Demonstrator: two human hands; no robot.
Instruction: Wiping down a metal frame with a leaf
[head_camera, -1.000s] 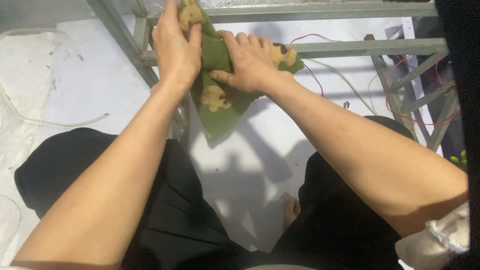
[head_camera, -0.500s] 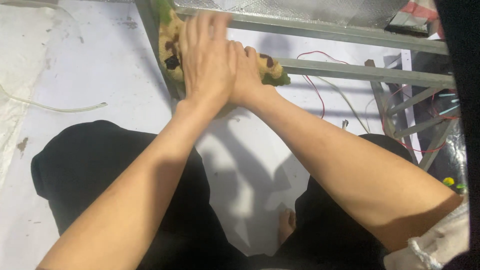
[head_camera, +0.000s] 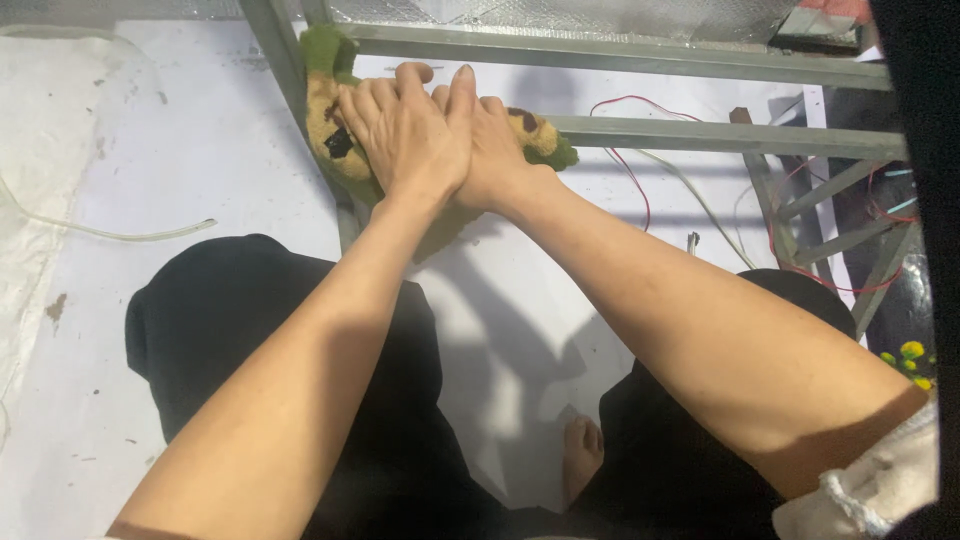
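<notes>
- Together, two bare hands press on one green cloth (head_camera: 345, 150) printed with tan and dark patches; it lies draped over a grey metal frame (head_camera: 700, 135) at the top of the view.
- One left hand (head_camera: 405, 130) lies flat on the cloth, palm down, fingers stretched out and close together, gripping nothing.
- One right hand (head_camera: 495, 150) lies just beside it, touching the left hand along its side and partly tucked under it; its fingers are also extended on the cloth, though whether any of them curl round the fabric cannot be told.
- The cloth shows on both sides of the hands: a larger part to the left against an upright grey post (head_camera: 275, 60), and a small green and tan end (head_camera: 545, 140) to the right on the horizontal bar.
- Two long horizontal bars of the frame can be counted, one along the top edge and one running right from the hands, with several shorter slanted struts at the far right.
- At least two thin wires trail beneath the bar: one red wire (head_camera: 630, 165) and one pale wire (head_camera: 700, 200).
- One clear thin tube (head_camera: 120, 232) lies on the white floor (head_camera: 200, 150) at the left.
- Two knees in black trousers (head_camera: 270, 330) frame the lower view, and one bare foot (head_camera: 582, 455) shows between them.
- No container is visible, so nothing is held inside anything.
</notes>
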